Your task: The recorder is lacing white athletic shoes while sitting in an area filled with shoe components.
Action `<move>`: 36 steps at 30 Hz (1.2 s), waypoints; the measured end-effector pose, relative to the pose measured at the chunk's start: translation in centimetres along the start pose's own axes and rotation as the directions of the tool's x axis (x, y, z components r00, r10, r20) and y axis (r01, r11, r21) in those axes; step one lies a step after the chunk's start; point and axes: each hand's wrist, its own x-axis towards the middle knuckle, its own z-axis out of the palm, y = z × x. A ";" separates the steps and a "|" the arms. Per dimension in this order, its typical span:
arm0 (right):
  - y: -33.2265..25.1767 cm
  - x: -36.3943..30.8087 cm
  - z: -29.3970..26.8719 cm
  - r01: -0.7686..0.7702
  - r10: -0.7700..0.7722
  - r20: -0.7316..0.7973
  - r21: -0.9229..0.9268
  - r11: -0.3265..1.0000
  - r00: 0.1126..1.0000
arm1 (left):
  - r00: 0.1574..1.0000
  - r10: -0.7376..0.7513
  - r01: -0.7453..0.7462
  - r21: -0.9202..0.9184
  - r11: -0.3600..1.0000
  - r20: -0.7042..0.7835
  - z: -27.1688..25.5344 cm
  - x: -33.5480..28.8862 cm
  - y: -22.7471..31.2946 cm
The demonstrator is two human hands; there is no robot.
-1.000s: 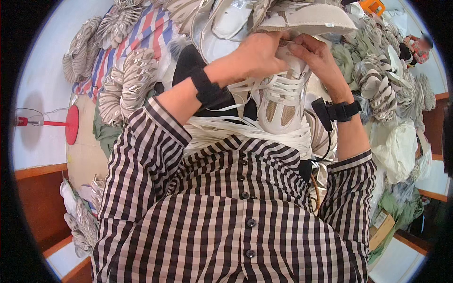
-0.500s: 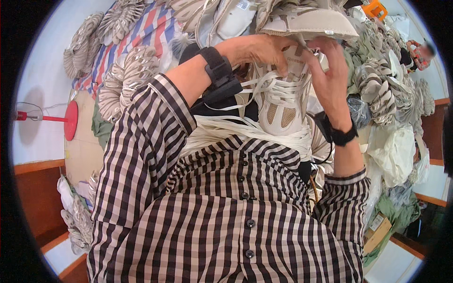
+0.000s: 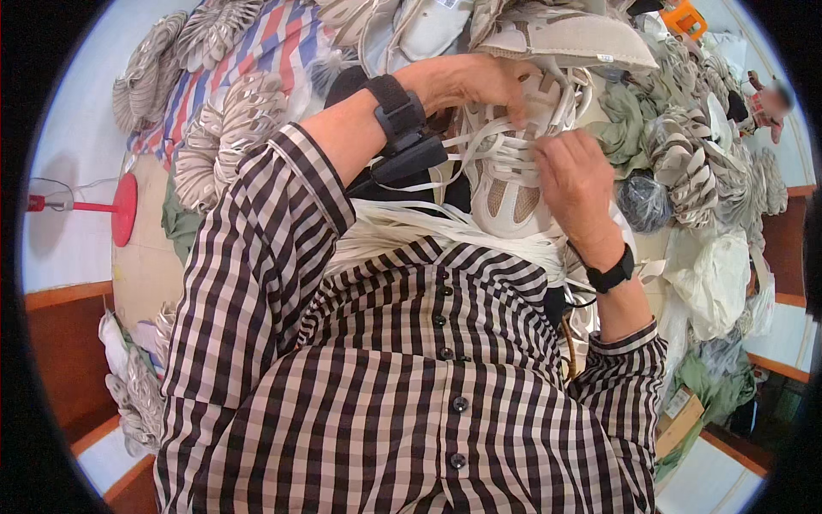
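Note:
A beige and white sneaker upper lies in front of me, toe toward my body. White shoelaces run across its front, with loose ends trailing left. My left hand bends over the far left side of the opening, fingers closed at the tongue and eyelet edge. Over the right edge of the lacing, my right hand is closed with fingertips pinched together at the laces. What lies inside that pinch is mostly hidden. A bundle of white laces rests across my lap, below the toe.
More beige uppers are heaped just beyond the sneaker. Stacked bundles of uppers lie left on a striped sheet. At right are green cloth, a white plastic bag and a person. A red stand is far left.
My right hand has come down and nearer from the shoe's opening to the lacing, its fingers now drawn together. The left hand has stayed near the tongue.

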 end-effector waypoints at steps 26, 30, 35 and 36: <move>0.1 0.2 1.7 0.039 -0.038 -0.165 0.000 0.999 0.986 | 0.997 -0.041 0.029 -0.172 0.985 -0.065 0.4 -1.5 0.0; -0.2 -1.0 1.4 0.089 -0.090 -0.128 -0.018 0.996 0.988 | 0.998 0.028 -0.040 -0.276 0.960 -0.047 0.5 -2.3 0.5; -0.2 -1.4 1.9 -0.065 0.092 -0.150 0.177 0.982 0.984 | 0.999 0.029 -0.035 -0.274 0.961 -0.027 0.3 -2.1 0.2; -0.3 -1.3 2.0 -0.150 0.210 -0.171 0.310 0.939 0.963 | 0.999 0.029 -0.034 -0.255 0.966 -0.023 0.2 -1.9 -0.1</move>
